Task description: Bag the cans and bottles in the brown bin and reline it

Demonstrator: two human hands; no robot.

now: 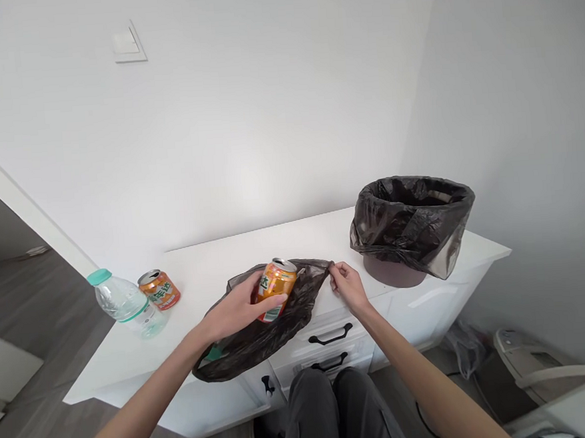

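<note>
While one left hand (241, 309) grips one can (277, 283), one right hand (346, 283) pinches one black bag (299, 312).

The orange can (278, 288) has a shiny top and tips to the right, low in the middle of the frame; the thin black bag (299, 315) is crinkly, its mouth open wide, under the can.
</note>
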